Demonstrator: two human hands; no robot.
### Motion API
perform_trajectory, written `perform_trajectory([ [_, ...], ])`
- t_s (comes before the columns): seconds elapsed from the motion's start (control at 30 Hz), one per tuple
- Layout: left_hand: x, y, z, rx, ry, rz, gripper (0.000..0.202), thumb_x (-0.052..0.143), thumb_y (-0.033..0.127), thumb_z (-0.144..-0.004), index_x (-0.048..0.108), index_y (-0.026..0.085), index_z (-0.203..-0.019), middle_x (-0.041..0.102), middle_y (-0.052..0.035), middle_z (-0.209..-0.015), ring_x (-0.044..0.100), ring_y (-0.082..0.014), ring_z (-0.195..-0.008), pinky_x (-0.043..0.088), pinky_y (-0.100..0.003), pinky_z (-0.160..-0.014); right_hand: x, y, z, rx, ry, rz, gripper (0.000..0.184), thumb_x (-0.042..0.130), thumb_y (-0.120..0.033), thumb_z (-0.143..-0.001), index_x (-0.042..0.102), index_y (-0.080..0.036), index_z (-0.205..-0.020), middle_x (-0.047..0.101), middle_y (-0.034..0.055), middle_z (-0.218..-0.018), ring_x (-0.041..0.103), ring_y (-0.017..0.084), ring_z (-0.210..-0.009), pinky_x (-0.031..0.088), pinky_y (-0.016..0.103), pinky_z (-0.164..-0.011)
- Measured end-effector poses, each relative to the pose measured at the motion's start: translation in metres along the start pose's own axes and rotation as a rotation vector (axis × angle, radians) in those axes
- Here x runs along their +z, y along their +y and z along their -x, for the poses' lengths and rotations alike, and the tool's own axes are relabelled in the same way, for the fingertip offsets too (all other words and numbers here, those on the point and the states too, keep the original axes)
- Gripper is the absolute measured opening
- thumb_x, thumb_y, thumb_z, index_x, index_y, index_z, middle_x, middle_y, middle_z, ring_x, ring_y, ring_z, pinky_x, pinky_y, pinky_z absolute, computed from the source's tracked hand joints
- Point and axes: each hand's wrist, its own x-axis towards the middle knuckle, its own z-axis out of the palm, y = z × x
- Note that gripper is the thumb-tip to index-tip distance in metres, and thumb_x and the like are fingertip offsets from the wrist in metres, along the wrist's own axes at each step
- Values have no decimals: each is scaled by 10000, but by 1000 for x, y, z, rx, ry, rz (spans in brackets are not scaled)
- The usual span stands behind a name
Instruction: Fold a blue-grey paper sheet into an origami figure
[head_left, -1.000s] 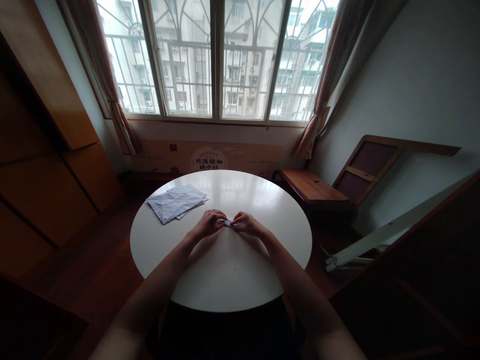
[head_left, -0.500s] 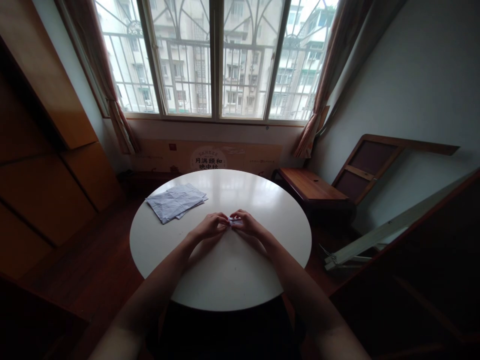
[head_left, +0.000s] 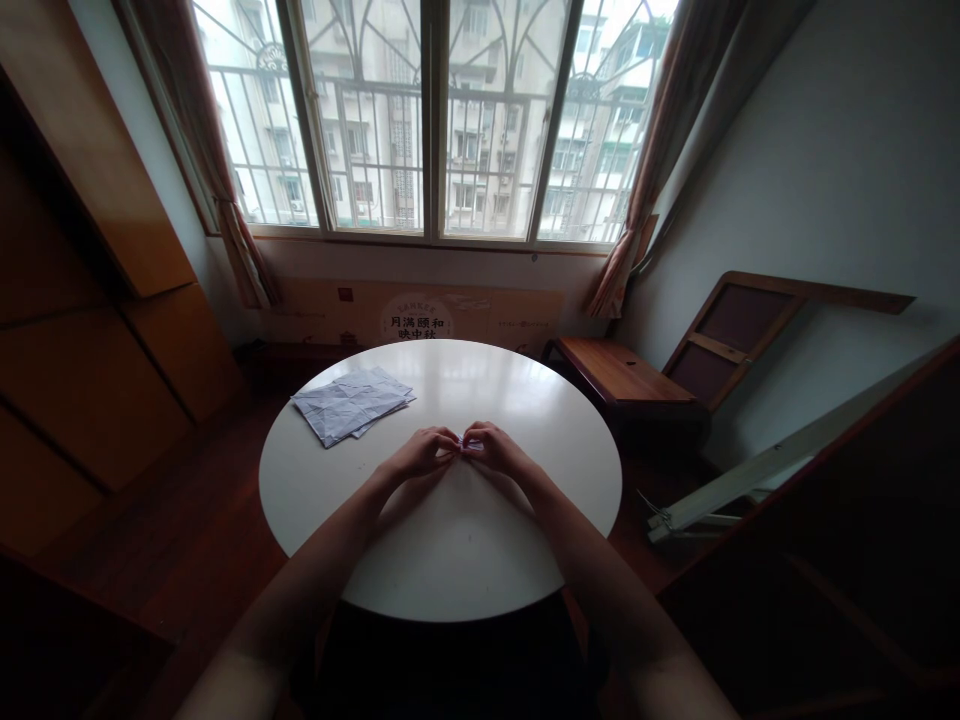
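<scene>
My left hand point(head_left: 424, 452) and my right hand point(head_left: 491, 449) meet over the middle of a round white table point(head_left: 442, 545). Both are curled, fingertips pinched together on a small folded piece of pale paper point(head_left: 460, 448), of which only a sliver shows between the fingers. The hands rest low on the tabletop. A loose stack of creased white paper sheets point(head_left: 349, 402) lies at the table's far left, a hand's length from my left hand.
A dark wooden side table point(head_left: 619, 370) stands right of the round table, with a wooden frame point(head_left: 739, 335) leaning on the wall behind it. A long white board point(head_left: 780, 460) slants at the right. A barred window point(head_left: 431, 120) and a flat cardboard box point(head_left: 420, 315) are beyond.
The hands have drawn closer together, so less of the small paper shows between them. The stack of sheets has not moved.
</scene>
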Motion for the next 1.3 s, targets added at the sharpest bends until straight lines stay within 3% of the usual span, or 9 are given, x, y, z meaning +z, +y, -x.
perform_trajectory([
  [0.37, 3, -4, 0, 2, 16, 20, 199, 624, 261, -861, 751, 253, -1014, 713, -51, -1065, 659, -186, -970, 489, -299, -917, 2, 6, -2, 54, 10, -71, 91, 720, -267, -788, 753, -193, -830, 692, 58, -856, 640, 161, -763, 484, 265, -721],
  [0.6, 3, -7, -1, 22, 6, 11, 181, 644, 235, -842, 756, 263, -982, 708, -35, -1046, 653, -177, -947, 480, -283, -900, 1, 3, 0, 48, 5, -51, 99, 758, -258, -748, 750, -199, -827, 681, 57, -870, 636, 172, -804, 482, 269, -733],
  [0.97, -2, -1, 1, -49, 31, -73, 181, 654, 340, -838, 749, 232, -947, 698, -46, -915, 636, -180, -845, 469, -260, -780, 0, -5, -2, -5, -39, -142, 190, 711, -340, -788, 770, -177, -867, 735, 76, -845, 665, 184, -759, 499, 275, -727],
  [1.2, -1, -1, 0, -42, 21, -87, 137, 652, 254, -829, 768, 227, -896, 693, -38, -866, 631, -164, -794, 455, -243, -734, 0, -6, -3, 64, -72, -239, 267, 679, -416, -802, 769, -167, -836, 735, 68, -825, 667, 193, -757, 504, 271, -703],
  [1.3, 1, -6, 0, -27, 19, -81, 119, 672, 236, -815, 773, 228, -877, 688, -38, -855, 627, -155, -756, 447, -240, -703, 3, -3, -3, 53, -79, -261, 223, 705, -380, -775, 757, -170, -831, 720, 64, -848, 659, 186, -772, 505, 273, -718],
])
